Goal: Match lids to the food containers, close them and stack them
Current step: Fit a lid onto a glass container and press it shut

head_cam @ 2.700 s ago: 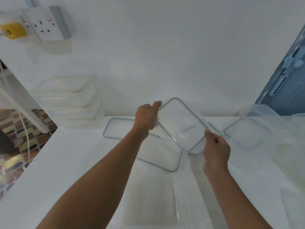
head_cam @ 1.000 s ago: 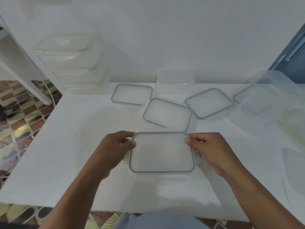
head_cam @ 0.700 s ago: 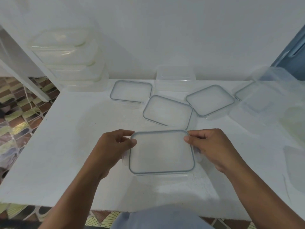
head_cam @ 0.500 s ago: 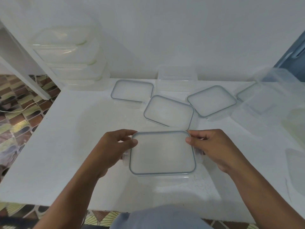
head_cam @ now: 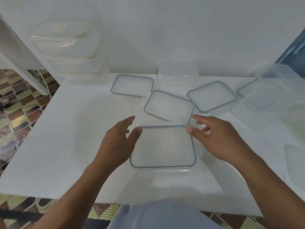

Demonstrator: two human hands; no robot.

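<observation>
Head view is looking down on a white surface point(head_cam: 62, 133) where a near container point(head_cam: 162, 174) is sitting close to the front edge with a grey-rimmed near lid point(head_cam: 162, 147) lying flat on top of it; whether its clips are latched is not showing. The left hand point(head_cam: 118, 142) is hovering at the lid's left side, holding nothing, its fingers straight and spread forward and its thumb overlapping the lid's far left corner, too blurred to tell whether it is touching. The right hand point(head_cam: 219, 139) is hovering at the lid's right side, likewise spread wide and gripping nothing, its thumb tip lying at the far right corner and its fingers pointing toward the back. Behind the hands three loose lids are lying flat on the surface: a left lid point(head_cam: 132, 85) near the wall point(head_cam: 165, 30), a middle lid point(head_cam: 169, 105) just beyond the near lid, and a right lid point(head_cam: 212, 95) turned at an angle. An empty box point(head_cam: 177, 73) is standing against the wall behind them. At the back left a stack point(head_cam: 69, 52) of pale containers is rising against the wall. At the right, clear tubs point(head_cam: 272, 86) are crowding the surface, one overlapping a fourth lid point(head_cam: 245, 89). A tiled floor point(head_cam: 18, 104) is showing at the left, and the person's grey-blue clothing point(head_cam: 156, 215) is filling the bottom edge.
</observation>
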